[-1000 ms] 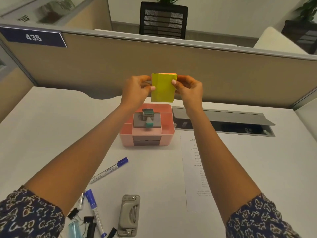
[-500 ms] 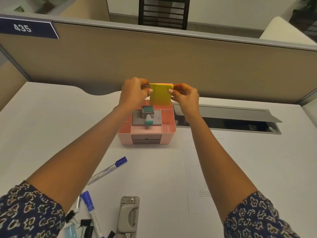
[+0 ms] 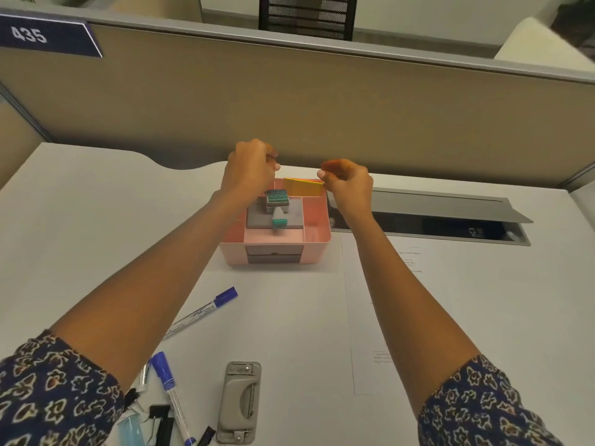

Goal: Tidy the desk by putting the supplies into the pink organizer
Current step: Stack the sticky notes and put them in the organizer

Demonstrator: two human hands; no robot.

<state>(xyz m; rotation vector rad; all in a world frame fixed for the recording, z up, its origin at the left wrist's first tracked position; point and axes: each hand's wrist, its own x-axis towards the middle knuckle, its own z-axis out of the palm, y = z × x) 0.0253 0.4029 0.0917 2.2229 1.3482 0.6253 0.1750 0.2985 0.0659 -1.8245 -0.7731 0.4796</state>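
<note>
Sticky-note pad (image 3: 302,187) stood in the back compartment of the pink organizer (image 3: 230,257).
Left hand (image 3: 249,170) curled, empty; right hand (image 3: 349,185) at the pad's corner, grip unclear.

Beige partition (image 3: 322,107) — plate "435" (image 3: 45,37), black chair (image 3: 306,14) behind, printed sheet (image 3: 363,333), open cable hatch (image 3: 434,207)

Colours on the white worktop (image 3: 96,220)

By the left hand (image 3: 251,169) and right hand (image 3: 347,185), a pink organizer (image 3: 277,252) holds a yellow note pad (image 3: 304,187) edged orange, a grey block (image 3: 257,220) and a teal stamp (image 3: 279,222); blue-capped white markers (image 3: 206,312); sleeves (image 3: 48,397) navy with cream flowers.
</note>
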